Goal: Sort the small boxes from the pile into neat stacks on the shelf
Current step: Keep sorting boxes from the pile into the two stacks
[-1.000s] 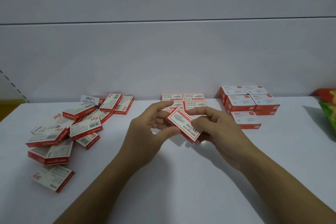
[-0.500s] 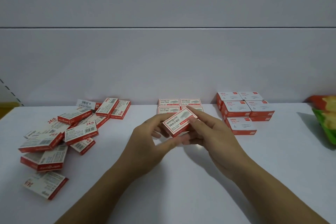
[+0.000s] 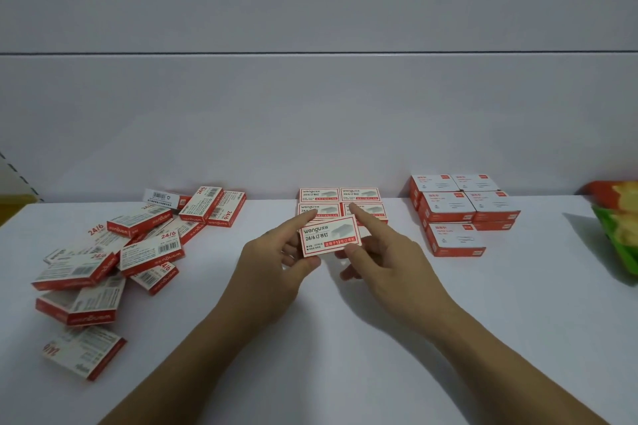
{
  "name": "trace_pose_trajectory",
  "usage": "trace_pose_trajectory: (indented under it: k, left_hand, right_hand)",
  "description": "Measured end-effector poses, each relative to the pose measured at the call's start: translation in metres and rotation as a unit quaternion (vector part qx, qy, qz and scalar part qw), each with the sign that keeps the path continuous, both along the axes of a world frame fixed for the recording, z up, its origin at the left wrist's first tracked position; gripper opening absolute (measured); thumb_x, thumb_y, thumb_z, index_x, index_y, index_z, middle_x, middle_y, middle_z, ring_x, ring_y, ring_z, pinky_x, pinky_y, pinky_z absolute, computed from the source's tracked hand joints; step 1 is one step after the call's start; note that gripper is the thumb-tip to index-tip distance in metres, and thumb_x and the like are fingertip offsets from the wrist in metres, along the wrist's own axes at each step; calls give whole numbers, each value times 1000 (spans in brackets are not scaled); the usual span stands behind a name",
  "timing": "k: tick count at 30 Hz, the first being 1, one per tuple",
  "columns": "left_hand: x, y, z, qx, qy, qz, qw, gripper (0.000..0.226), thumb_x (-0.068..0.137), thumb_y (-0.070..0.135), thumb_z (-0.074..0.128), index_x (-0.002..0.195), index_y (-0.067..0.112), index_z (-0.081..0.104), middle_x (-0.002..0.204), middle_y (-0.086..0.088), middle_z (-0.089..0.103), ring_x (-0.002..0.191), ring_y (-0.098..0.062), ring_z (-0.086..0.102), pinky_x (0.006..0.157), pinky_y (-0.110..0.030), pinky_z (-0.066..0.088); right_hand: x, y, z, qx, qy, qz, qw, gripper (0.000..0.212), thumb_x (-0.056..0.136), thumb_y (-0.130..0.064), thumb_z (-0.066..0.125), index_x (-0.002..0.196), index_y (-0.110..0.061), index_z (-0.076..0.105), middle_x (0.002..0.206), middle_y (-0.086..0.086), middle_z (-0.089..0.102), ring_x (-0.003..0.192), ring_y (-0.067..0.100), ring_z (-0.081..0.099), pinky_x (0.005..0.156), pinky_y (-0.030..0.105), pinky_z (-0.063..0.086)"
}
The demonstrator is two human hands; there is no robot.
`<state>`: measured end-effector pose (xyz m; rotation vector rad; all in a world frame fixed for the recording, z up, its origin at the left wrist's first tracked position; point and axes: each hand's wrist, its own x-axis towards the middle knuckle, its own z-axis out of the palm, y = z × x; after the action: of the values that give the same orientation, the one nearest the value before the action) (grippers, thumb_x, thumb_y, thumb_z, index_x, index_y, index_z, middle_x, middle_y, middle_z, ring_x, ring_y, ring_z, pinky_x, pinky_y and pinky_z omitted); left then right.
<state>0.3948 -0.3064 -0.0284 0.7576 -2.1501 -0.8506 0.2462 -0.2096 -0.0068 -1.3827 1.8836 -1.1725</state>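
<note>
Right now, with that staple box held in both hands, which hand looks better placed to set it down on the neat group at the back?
Probably the right hand: its forefinger already reaches over the neat staple boxes behind the held box. The left hand sits nearer the loose pile, handy for the next pick.

Both hands pinch one staple box [image 3: 330,240] face-up above the white shelf [image 3: 345,338]: left hand [image 3: 272,262] on its left edge, right hand [image 3: 383,259] on its right edge. Right behind it, a neat two-by-two block of staple boxes [image 3: 341,202] at the back wall. Loose pile [image 3: 131,245] on the left, stacked paper clip boxes [image 3: 462,209] on the right.
</note>
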Motion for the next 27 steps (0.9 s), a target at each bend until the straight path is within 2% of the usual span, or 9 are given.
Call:
trace_pose_trajectory:
  k: [2, 6, 9, 12, 15, 18, 22, 27]
  left_hand:
    - [-1, 0, -1, -16, -7, -1, 1000, 63, 80, 11, 73, 127, 38, 40, 112, 24, 55, 90, 6, 60, 75, -4, 46]
    - [-2, 0, -4, -27, -24, -19, 999, 64, 79, 11, 73, 125, 40, 40, 121, 13, 60, 96, -2, 61, 78, -4, 47]
    - [-3, 0, -6, -16, -44, -22, 999, 67, 79, 9, 73, 128, 40, 38, 125, 6, 62, 97, -9, 61, 80, -5, 46]
    - [-6, -2, -9, -33, -80, -16, 996, 71, 80, 14, 73, 132, 39, 31, 125, 8, 61, 89, -4, 54, 76, 2, 39]
    - [-5, -5, -12, -68, -121, -1, 990, 70, 80, 28, 73, 138, 35, 35, 115, 9, 63, 83, -2, 53, 77, -6, 42]
    - [-1, -11, -12, -111, -152, 40, 981, 52, 80, 43, 63, 129, 24, 57, 113, 4, 63, 90, -7, 53, 83, -29, 51]
    - [2, -16, -10, -137, -177, 80, 971, 47, 78, 45, 56, 116, 20, 65, 115, 0, 65, 99, -19, 59, 83, -33, 47]
    - [3, -15, -10, -118, -228, 82, 963, 51, 80, 51, 47, 122, 26, 61, 125, 5, 59, 109, -15, 53, 91, -35, 44]
  right_hand:
    - [-3, 0, -2, 12, 57, 1, 998, 60, 93, -29, 58, 144, -41, 30, 111, -21, 65, 81, 3, 67, 81, 24, 55]
    - [-11, -1, -5, -36, 194, -18, 980, 63, 82, -31, 71, 137, -35, 42, 125, -19, 51, 91, 3, 57, 80, 23, 53]
    - [-13, -2, -7, -43, 254, -9, 966, 54, 81, -31, 72, 131, -30, 52, 125, -13, 49, 101, 2, 51, 85, 20, 49]
    - [-15, -2, -7, -19, 300, -5, 954, 52, 84, -34, 69, 133, -30, 51, 128, -13, 48, 117, 4, 45, 90, 15, 37]
    - [-22, -3, -3, 5, 326, -13, 945, 52, 87, -36, 66, 135, -29, 50, 130, -11, 49, 119, 9, 46, 92, 21, 41]
    - [-37, -5, -2, 32, 332, -37, 942, 47, 87, -34, 66, 132, -27, 54, 127, -8, 53, 116, 13, 49, 88, 23, 40]
    - [-50, -4, -4, 61, 328, -62, 941, 42, 87, -25, 66, 128, -25, 58, 124, -7, 57, 112, 14, 51, 84, 22, 36]
    - [-49, -9, -8, 84, 327, -85, 937, 34, 89, -25, 61, 123, -24, 61, 124, -5, 58, 110, 14, 52, 84, 24, 37]
